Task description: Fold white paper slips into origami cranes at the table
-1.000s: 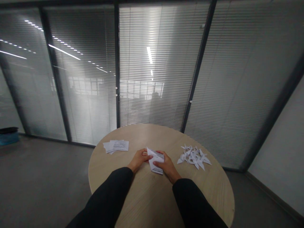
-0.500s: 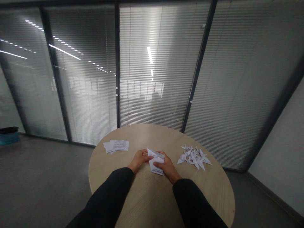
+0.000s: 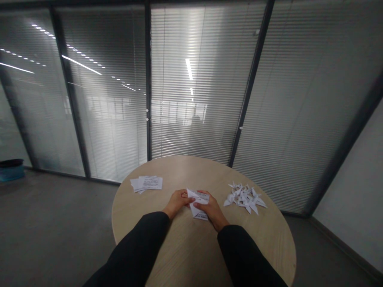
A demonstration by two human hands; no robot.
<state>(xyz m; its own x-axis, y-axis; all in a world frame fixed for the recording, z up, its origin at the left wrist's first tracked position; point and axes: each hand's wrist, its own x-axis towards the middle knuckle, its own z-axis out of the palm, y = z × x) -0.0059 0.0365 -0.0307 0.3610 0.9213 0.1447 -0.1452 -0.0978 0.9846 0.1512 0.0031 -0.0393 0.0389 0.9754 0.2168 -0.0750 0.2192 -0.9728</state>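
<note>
The held paper (image 3: 201, 197) is white with dark print, the table (image 3: 191, 251) pale wood-grained.

1. Gripping a folded, printed paper (image 3: 200, 197) with both left hand (image 3: 176, 203) and right hand (image 3: 213, 209), kinda mid-table.
2. Seeing some loose printed sheets (image 3: 151, 183) over on the left of a round table (image 3: 185, 169).
3. Also seeing a messy pile of pointy paper shapes (image 3: 245, 197) on the right.
4. Facing glass panels (image 3: 110, 135) with blinds (image 3: 206, 135), btw.
</note>
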